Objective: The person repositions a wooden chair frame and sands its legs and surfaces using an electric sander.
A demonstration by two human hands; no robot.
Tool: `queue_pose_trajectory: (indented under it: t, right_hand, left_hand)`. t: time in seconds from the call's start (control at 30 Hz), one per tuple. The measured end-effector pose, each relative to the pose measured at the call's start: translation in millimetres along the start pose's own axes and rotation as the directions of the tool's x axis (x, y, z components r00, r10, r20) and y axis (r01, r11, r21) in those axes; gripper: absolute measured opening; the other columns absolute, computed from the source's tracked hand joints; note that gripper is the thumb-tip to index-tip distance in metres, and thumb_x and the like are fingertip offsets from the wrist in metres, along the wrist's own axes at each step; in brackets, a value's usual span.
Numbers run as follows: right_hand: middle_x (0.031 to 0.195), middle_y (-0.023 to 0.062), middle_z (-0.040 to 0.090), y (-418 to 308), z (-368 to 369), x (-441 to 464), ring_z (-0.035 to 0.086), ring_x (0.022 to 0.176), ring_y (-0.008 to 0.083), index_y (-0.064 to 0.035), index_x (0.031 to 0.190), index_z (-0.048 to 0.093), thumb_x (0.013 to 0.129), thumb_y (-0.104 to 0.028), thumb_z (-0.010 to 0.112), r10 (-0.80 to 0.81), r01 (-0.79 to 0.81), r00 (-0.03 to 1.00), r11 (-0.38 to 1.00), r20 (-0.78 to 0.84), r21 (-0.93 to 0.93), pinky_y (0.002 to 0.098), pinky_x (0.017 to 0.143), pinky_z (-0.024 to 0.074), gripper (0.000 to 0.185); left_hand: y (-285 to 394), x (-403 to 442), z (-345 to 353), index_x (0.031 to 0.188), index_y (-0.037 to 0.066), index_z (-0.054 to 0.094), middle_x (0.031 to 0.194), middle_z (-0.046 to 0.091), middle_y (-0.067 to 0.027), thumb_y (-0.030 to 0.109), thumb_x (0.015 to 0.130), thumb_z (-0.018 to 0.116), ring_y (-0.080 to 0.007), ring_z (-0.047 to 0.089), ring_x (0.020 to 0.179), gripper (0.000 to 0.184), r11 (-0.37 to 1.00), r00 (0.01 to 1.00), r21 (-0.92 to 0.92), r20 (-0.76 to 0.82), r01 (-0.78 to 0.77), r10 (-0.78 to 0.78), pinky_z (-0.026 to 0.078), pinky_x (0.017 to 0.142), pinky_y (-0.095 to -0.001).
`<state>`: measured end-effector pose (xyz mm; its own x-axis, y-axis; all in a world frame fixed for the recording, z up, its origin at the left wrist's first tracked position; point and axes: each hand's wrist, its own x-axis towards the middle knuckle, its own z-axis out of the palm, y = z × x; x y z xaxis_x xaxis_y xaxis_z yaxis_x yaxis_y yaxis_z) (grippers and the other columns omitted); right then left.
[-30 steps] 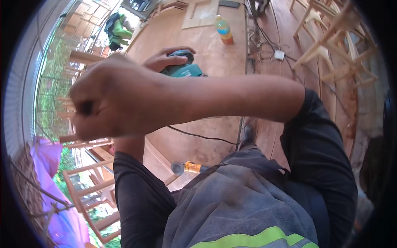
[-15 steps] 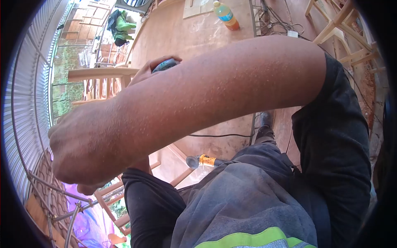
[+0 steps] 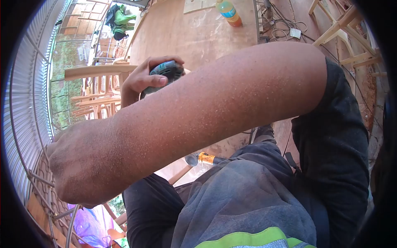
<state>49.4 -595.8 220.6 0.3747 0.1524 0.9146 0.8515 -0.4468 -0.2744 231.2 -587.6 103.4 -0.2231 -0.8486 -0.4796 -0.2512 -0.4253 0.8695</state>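
My left hand is wrapped over the top of a teal and black power sander, thumb on the near side. The sander's lower part is hidden behind my right forearm. Just left of that hand runs a pale wooden rail, seemingly part of a chair frame. My right arm, speckled with fine dust, crosses the view from the right. At its end my right hand is bent into a closed shape, back towards me. Its fingers curl under, so whatever they grip is hidden.
A bottle of orange liquid stands on the wooden board floor. Cables lie beyond it. Wooden chair frames stand at right, others at left. Near my lap lies a yellow-and-black cylindrical thing. Corrugated sheeting lines the left.
My left hand and the sander have come further into view above my right forearm. My right hand has lowered slightly, with its fingers tucked further out of sight.
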Motion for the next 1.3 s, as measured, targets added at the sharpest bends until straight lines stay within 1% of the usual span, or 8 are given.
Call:
queue_pose_trajectory:
  t: [0.27, 0.37, 0.57, 0.67, 0.93, 1.0, 1.17, 1.3]
  right_hand:
    - [0.092, 0.0138, 0.071, -0.2, 9.6, -2.1, 0.071, 0.093, 0.0269, -0.0077, 0.091, 0.076, 0.083, -0.015, 0.067, -0.053, 0.051, 0.997, 0.998, -0.058, -0.032, 0.0407, 0.080, 0.0566, 0.014]
    - [0.093, 0.0137, 0.072, -11.0, -12.0, -7.5, 0.071, 0.093, 0.0277, -0.0089, 0.092, 0.076, 0.083, -0.017, 0.067, -0.002, 0.006, 0.999, 0.994, 0.034, -0.108, 0.0410, 0.079, 0.0564, 0.015]
    - [0.091, 0.0132, 0.071, -15.1, -17.4, -11.8, 0.070, 0.090, 0.0292, -0.0103, 0.090, 0.076, 0.082, -0.019, 0.066, 0.057, -0.052, 0.997, 0.995, 0.052, -0.085, 0.0429, 0.077, 0.0551, 0.016]
    - [0.090, 0.0131, 0.071, -8.8, -5.9, -5.8, 0.070, 0.089, 0.0282, -0.0096, 0.089, 0.075, 0.081, -0.019, 0.066, -0.051, 0.048, 0.996, 0.998, -0.078, -0.039, 0.0425, 0.077, 0.0550, 0.015]
    - [0.072, 0.0135, 0.068, 1.8, 17.4, -3.4, 0.069, 0.069, 0.0278, -0.0057, 0.076, 0.073, 0.079, -0.017, 0.071, -0.071, 0.073, 0.979, 0.997, -0.189, -0.001, 0.0397, 0.067, 0.0551, 0.012]
    - [0.072, 0.0133, 0.068, -0.3, 17.5, -2.5, 0.069, 0.068, 0.0276, -0.0058, 0.075, 0.073, 0.079, -0.017, 0.071, -0.067, 0.066, 0.979, 0.998, -0.191, -0.010, 0.0395, 0.066, 0.0549, 0.012]
    - [0.068, 0.0120, 0.066, -2.2, 15.2, -7.2, 0.067, 0.066, 0.0267, -0.0062, 0.071, 0.071, 0.078, -0.016, 0.071, -0.060, 0.053, 0.978, 0.998, -0.198, -0.041, 0.0388, 0.064, 0.0540, 0.012]
    - [0.065, 0.0110, 0.064, -1.3, 4.2, -17.8, 0.066, 0.064, 0.0259, -0.0066, 0.068, 0.069, 0.077, -0.016, 0.071, -0.049, 0.037, 0.979, 0.997, -0.198, -0.065, 0.0382, 0.062, 0.0532, 0.013]
  left_hand:
    - [29.8, 65.9, 23.5, 0.121, 0.000, 0.066, 0.112, 0.067, -0.0089, 0.035, 0.065, 0.084, -0.0189, 0.063, 0.101, 0.069, 0.949, 0.966, 0.290, 0.254, -0.125, 0.050, 0.047, 0.093, -0.0285]
    - [23.7, 56.8, 16.4, 0.124, 0.000, 0.064, 0.111, 0.067, -0.0096, 0.035, 0.068, 0.082, -0.0184, 0.063, 0.098, 0.069, 0.961, 0.964, 0.239, 0.253, -0.140, 0.078, 0.048, 0.093, -0.0285]
    - [12.3, -16.5, 18.8, 0.128, 0.000, 0.057, 0.103, 0.066, -0.0117, 0.040, 0.064, 0.083, -0.0200, 0.066, 0.091, 0.080, 0.989, 0.994, -0.132, -0.069, 0.071, -0.081, 0.053, 0.080, -0.0287]
    - [-2.7, -46.2, 24.3, 0.128, 0.000, 0.056, 0.112, 0.065, -0.0132, 0.043, 0.067, 0.082, -0.0218, 0.066, 0.097, 0.079, 0.997, 0.953, -0.003, -0.295, 0.076, -0.073, 0.051, 0.090, -0.0319]
    - [-2.0, -35.4, 32.1, 0.128, -0.001, 0.057, 0.111, 0.066, -0.0130, 0.040, 0.066, 0.082, -0.0223, 0.065, 0.099, 0.078, 0.998, 0.934, -0.010, -0.351, 0.069, -0.068, 0.051, 0.090, -0.0320]
    - [13.7, -22.4, 38.2, 0.128, -0.001, 0.057, 0.109, 0.066, -0.0121, 0.038, 0.066, 0.081, -0.0218, 0.064, 0.100, 0.077, 0.991, 0.967, -0.121, -0.237, 0.061, -0.088, 0.050, 0.090, -0.0314]
    - [18.7, 34.7, 12.8, 0.128, -0.001, 0.060, 0.107, 0.066, -0.0098, 0.036, 0.066, 0.081, -0.0176, 0.062, 0.097, 0.075, 0.993, 0.981, 0.101, 0.187, -0.068, 0.049, 0.046, 0.091, -0.0285]
    - [29.0, 63.8, 19.3, 0.126, -0.001, 0.062, 0.110, 0.066, -0.0093, 0.037, 0.066, 0.086, -0.0168, 0.062, 0.099, 0.075, 0.956, 0.939, 0.247, 0.337, -0.160, 0.070, 0.046, 0.093, -0.0289]
